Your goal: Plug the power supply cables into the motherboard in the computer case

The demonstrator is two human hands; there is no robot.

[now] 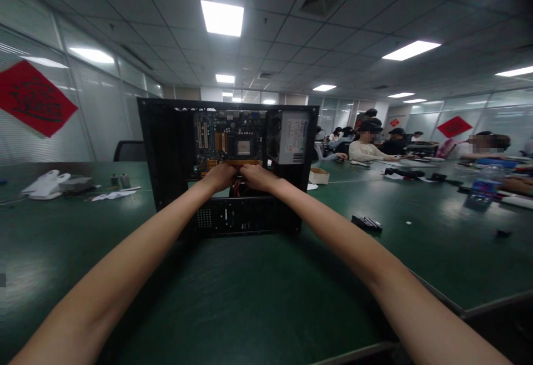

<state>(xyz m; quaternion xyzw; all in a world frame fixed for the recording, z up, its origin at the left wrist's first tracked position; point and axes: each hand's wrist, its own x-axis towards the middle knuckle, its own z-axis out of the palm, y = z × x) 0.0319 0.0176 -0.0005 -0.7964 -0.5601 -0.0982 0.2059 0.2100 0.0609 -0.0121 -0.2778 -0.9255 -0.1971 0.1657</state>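
Observation:
A black computer case (250,223) stands on the table with its open side facing me. Inside it are a motherboard (229,129) with a silver processor square (244,147) and, at upper right, a grey power supply (292,137). My left hand (220,177) and my right hand (259,177) meet at the board's lower edge, just below the yellow memory slots (245,162). Both have their fingers curled and pressed together. Whatever they pinch is hidden by the fingers. Red and dark wires (236,189) hang below the hands.
On the green table (233,287), a white plastic bag (46,183) and a grey box (77,184) lie left of the case. To the right are an open carton (319,176), a small black-and-silver part (366,223) and a water bottle (485,182). Several people sit farther right.

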